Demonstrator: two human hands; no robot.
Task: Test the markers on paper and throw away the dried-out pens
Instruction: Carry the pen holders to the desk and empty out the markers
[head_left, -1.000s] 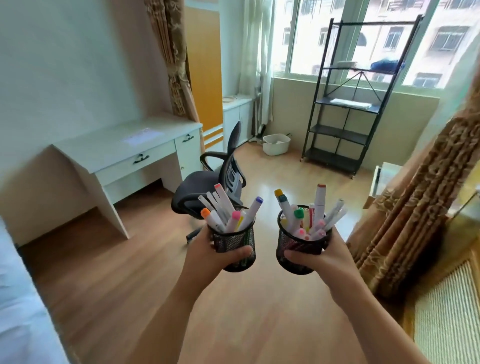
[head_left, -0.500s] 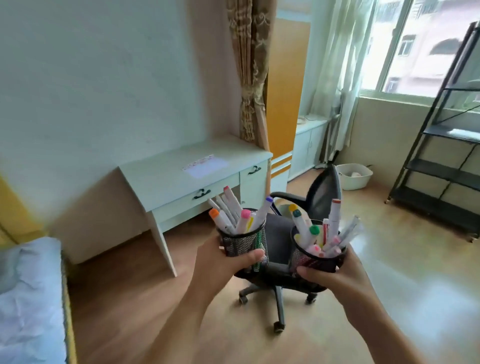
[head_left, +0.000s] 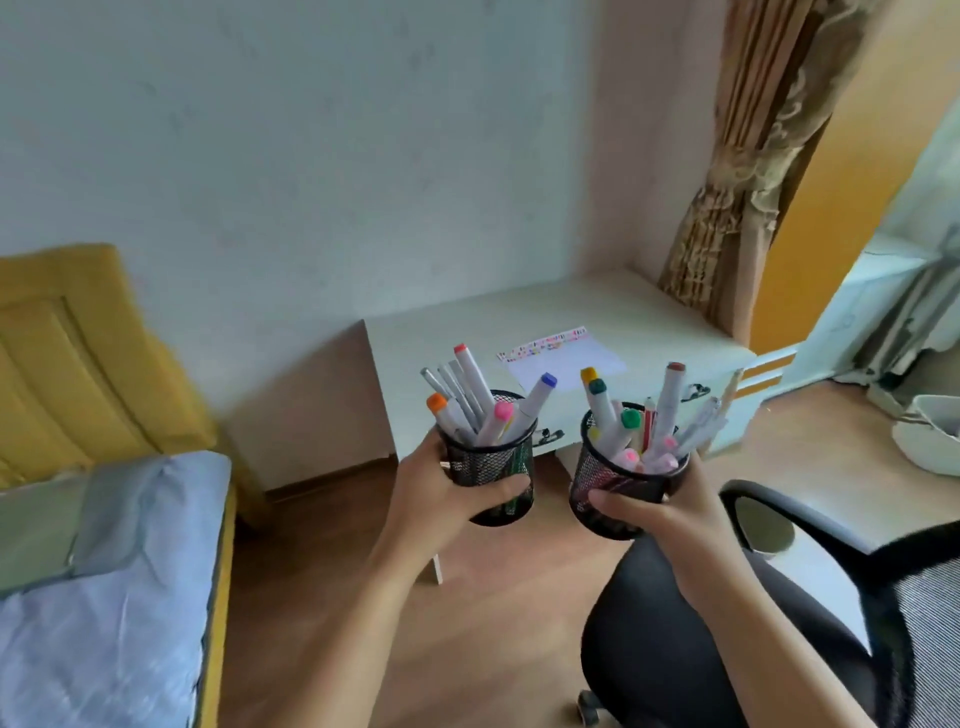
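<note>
My left hand (head_left: 441, 493) grips a black mesh pen cup (head_left: 493, 467) filled with several markers, with orange, pink, red and blue caps showing. Just to its right, my right hand (head_left: 660, 514) grips a second black mesh cup (head_left: 613, 493) holding several more markers with yellow, green, brown and pink caps. Both cups are held upright at chest height in front of a white desk (head_left: 436, 343). On the desk lies a sheet of paper (head_left: 566, 358) with coloured marks along its top edge.
A black office chair (head_left: 727, 634) stands right below my right arm, in front of the desk. A bed with a yellow headboard (head_left: 67, 519) fills the left. A curtain (head_left: 753, 182) hangs behind the desk's right end. A white basin (head_left: 930, 441) sits on the floor at far right.
The view has swung left and moved closer to the desk; window and shelf have left the frame, bed and chair are now near. Both hands still hold their cups side by side.
</note>
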